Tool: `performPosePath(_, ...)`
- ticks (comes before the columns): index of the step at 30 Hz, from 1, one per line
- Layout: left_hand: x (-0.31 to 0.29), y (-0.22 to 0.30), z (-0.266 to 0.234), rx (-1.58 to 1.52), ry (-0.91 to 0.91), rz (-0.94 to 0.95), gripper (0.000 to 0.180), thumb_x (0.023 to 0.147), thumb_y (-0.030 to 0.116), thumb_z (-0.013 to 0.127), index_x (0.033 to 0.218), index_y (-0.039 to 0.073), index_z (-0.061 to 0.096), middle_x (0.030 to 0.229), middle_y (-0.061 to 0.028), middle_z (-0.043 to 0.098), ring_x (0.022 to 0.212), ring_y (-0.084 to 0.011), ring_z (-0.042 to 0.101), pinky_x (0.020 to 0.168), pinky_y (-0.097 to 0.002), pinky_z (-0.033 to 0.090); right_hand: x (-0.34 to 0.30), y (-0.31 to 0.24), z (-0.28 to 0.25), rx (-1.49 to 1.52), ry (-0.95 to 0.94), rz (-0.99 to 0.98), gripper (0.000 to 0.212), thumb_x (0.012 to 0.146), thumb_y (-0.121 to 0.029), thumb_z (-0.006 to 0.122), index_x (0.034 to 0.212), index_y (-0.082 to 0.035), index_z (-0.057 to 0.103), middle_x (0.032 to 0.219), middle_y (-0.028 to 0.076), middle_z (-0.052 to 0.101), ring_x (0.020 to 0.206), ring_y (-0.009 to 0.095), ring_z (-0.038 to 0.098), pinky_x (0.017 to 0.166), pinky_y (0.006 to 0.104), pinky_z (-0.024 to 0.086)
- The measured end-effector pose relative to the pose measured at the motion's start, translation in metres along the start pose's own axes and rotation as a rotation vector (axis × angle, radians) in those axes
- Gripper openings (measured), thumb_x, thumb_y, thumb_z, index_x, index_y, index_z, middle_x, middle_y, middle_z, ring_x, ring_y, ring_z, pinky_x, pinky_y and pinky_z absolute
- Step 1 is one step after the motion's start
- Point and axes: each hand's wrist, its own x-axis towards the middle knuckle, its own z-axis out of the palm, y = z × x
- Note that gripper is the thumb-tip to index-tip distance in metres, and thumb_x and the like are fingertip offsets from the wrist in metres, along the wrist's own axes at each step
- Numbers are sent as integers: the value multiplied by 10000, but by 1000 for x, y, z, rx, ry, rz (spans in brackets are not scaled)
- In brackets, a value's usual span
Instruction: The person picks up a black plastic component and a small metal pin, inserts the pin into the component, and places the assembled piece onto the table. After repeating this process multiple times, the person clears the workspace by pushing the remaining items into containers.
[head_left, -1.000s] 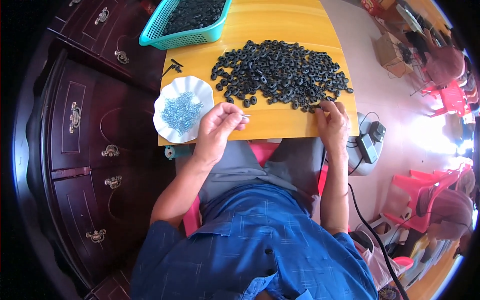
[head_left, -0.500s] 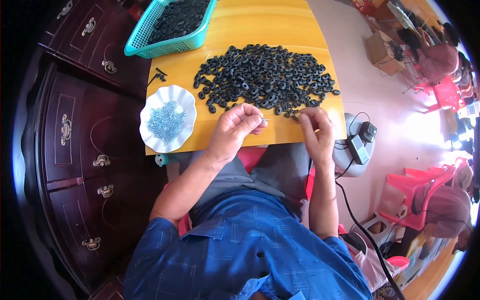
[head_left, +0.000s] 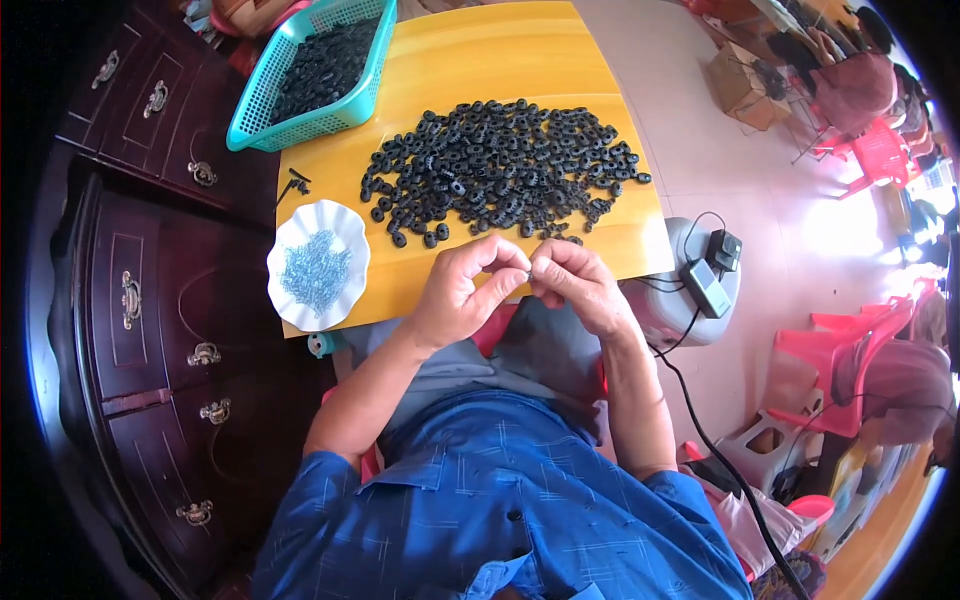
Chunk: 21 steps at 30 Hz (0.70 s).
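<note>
My left hand (head_left: 462, 290) and my right hand (head_left: 580, 285) meet fingertip to fingertip just over the near edge of the table. The left thumb and forefinger are pinched on a small silvery, spring-like piece, now mostly hidden. My right thumb and fingers are pinched too, around something tiny and dark that the fingertips cover. Just beyond them spreads a heap of small black oval plastic parts (head_left: 500, 165) with holes. Left of my left hand, a white scalloped dish (head_left: 350, 235) holds many small silvery-blue pieces (head_left: 316, 272).
A turquoise basket (head_left: 250, 130) full of black parts stands at the table's far left. Thin black bits (head_left: 298, 183) lie near the dish. Right of the yellow table (head_left: 480, 50), a grey stool (head_left: 650, 310) carries a boxy device (head_left: 706, 288) with cables. Dark drawers (head_left: 150, 330) line the left.
My right hand has come left from the heap's near edge to meet my left hand. The silvery piece, visible before, is now mostly covered. The whole view has shifted slightly.
</note>
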Motion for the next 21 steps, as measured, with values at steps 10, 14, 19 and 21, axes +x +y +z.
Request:
performPosePath(10, 1, 7, -3, 148, -65, 88, 72, 897, 32, 694, 948, 22, 644, 847, -98, 678, 772, -222, 673, 714, -329, 531, 2, 3, 2, 42, -30, 16, 216, 1022, -311, 605, 927, -119, 628, 766, -39, 610, 677, 46, 548, 605, 192, 411)
performPosePath(14, 1, 7, -2, 213, -64, 141, 83, 877, 22, 700, 936, 26, 640, 840, -109, 672, 769, -258, 668, 710, -344, 530, 4, 5, 0, 161, -104, 0, 216, 1035, -302, 586, 936, -112, 613, 764, -39, 598, 660, 48, 532, 597, 193, 411)
performPosePath(19, 0, 2, 8, 301, 124, 151, 112, 865, 23, 738, 937, 12, 652, 870, -92, 698, 797, -220, 679, 731, -318, 529, 5, 5, 2, 169, -37, 10, 198, 1040, -301, 588, 975, -114, 606, 809, -42, 606, 687, 37, 518, 624, 195, 423)
performPosePath(21, 1, -1, 10, 305, 130, 161, 102, 889, 46, 727, 937, 11, 643, 852, -93, 689, 778, -206, 668, 718, -312, 525, 5, 4, 3, 182, -20, 10, 194, 1038, -296, 594, 990, -109, 606, 809, -42, 607, 684, 37, 517, 625, 195, 425)
